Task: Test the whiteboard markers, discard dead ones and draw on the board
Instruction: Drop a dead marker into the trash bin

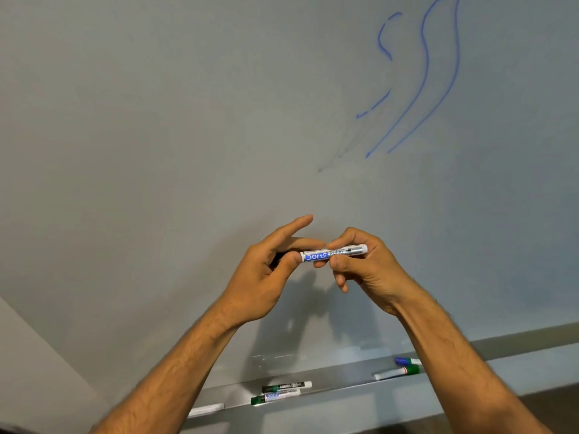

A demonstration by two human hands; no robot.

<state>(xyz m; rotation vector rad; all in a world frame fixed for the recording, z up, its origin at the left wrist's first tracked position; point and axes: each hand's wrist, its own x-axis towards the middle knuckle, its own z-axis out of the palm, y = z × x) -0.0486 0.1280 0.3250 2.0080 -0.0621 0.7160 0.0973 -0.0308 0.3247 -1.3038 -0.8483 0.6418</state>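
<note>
A white marker (pixel 336 252) with a blue label lies level between my two hands in front of the whiteboard (pixel 156 120). My left hand (pixel 266 277) pinches its dark capped end between thumb and fingers, with the index finger stretched out. My right hand (pixel 366 267) grips the white barrel. Blue wavy strokes (pixel 426 76) and a faint grey streak (pixel 338 155) mark the board above.
The metal ledge (pixel 344 386) under the board holds a green-capped marker (pixel 275 397), a dark-labelled marker (pixel 286 386), another green-capped one (pixel 398 372), a blue-capped one (pixel 407 360) and a white piece (pixel 206 409) at the left.
</note>
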